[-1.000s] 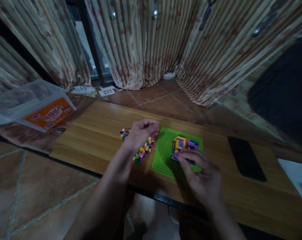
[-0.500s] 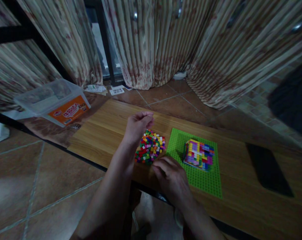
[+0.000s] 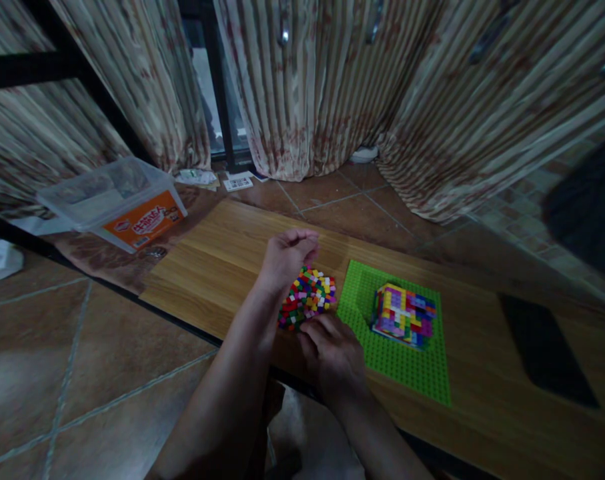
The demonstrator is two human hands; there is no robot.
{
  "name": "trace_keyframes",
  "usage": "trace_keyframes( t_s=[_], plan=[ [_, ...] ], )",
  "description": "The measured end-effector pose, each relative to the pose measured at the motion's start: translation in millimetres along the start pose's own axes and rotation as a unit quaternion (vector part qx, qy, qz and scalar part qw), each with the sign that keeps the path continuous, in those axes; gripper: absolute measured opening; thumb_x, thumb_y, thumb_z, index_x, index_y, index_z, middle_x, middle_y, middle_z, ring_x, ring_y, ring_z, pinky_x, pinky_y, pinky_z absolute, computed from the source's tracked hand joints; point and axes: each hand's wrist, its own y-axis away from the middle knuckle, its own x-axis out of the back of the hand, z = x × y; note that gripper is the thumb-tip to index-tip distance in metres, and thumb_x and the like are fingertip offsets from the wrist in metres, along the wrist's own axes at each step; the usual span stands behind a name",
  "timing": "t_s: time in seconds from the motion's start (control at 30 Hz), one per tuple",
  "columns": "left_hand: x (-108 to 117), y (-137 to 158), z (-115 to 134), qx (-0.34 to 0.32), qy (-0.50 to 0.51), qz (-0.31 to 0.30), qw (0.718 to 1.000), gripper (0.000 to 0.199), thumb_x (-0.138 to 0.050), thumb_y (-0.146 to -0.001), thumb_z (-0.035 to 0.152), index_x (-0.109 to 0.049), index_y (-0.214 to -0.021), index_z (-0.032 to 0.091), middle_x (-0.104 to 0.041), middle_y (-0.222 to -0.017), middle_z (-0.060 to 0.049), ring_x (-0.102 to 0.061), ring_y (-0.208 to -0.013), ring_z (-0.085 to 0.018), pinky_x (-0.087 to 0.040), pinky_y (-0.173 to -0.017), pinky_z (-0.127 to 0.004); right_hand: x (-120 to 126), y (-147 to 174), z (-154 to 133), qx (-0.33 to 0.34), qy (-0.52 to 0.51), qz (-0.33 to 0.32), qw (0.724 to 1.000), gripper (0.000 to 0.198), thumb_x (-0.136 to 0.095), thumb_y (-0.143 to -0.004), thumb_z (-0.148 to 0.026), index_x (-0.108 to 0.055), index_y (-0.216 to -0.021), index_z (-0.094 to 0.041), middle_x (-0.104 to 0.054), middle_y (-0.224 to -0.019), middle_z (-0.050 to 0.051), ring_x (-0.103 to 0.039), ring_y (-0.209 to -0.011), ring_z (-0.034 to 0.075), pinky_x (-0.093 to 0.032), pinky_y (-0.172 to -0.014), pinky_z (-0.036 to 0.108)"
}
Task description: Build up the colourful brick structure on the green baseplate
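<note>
A pile of small multicoloured toy bricks (image 3: 312,293) lies on the wooden table. My left hand (image 3: 288,257) is raised at the pile's far left side, its fingertips pinched together; whatever is between them is too small or hidden to name. At the pile's near edge, my right hand (image 3: 335,350) has its fingers curled and thumb close to the forefinger, and I cannot make out what they hold. To the right, a block built of coloured bricks (image 3: 405,315) stands on a green studded baseplate (image 3: 402,373).
The wooden table (image 3: 222,240) runs across the view. A dark flat object (image 3: 547,347) lies at its right. On the left stands a clear plastic box (image 3: 117,200) with an orange label. Papers (image 3: 238,183) lie on the tiled floor before striped curtains (image 3: 302,100).
The whole view has shifted slightly, with the scene now a little further right. My right hand has moved left relative to the baseplate, closer under the pile. My left hand keeps its pinch.
</note>
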Motion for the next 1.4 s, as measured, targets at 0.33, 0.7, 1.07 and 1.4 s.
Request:
trace_keyframes(
  t_s=[0.33,0.7,1.07,1.4],
  plan=[
    [-4,2,-2,0.007,-0.003,-0.009,1.0,0.011,-0.068,-0.069,0.019,-0.067,-0.079,0.013,-0.064,-0.065,0.0,-0.057,-0.058,-0.008,-0.045,-0.059,-0.021,2,-1,1,0.002,0.022,-0.012,1.0,0.019,-0.052,-0.089,-0.014,-0.069,-0.086,-0.022,-0.067,-0.086,0.004,-0.06,-0.081,0.02,-0.046,-0.073,0.034],
    [-5,2,-4,0.01,-0.004,-0.016,1.0,0.009,-0.069,-0.069,0.019,-0.067,-0.076,0.014,-0.063,-0.063,0.001,-0.056,-0.058,-0.008,-0.046,-0.061,-0.021,1,-2,7,-0.011,0.02,-0.013,1.0,0.019,-0.05,-0.09,-0.015,-0.066,-0.083,-0.022,-0.067,-0.082,0.004,-0.06,-0.08,0.02,-0.048,-0.073,0.033],
    [-6,2,-6,0.01,-0.011,-0.017,1.0,0.012,-0.07,-0.068,0.02,-0.068,-0.077,0.013,-0.063,-0.064,0.002,-0.056,-0.058,-0.008,-0.046,-0.061,-0.021,32,-10,4,-0.076,-0.146,0.038,0.986,0.02,-0.048,-0.094,-0.019,-0.066,-0.1,-0.022,-0.066,-0.096,0.005,-0.064,-0.089,0.017,-0.052,-0.077,0.029],
    [-17,4,-10,0.013,-0.029,-0.029,0.999,0.005,-0.068,-0.069,0.015,-0.067,-0.073,0.012,-0.063,-0.063,0.001,-0.056,-0.057,-0.007,-0.046,-0.061,-0.02,63,-7,25,-0.245,-0.327,0.111,0.906,0.018,-0.058,-0.089,-0.034,-0.068,-0.1,-0.024,-0.071,-0.083,0.001,-0.066,-0.071,0.015,-0.052,-0.064,0.027]
  ],
)
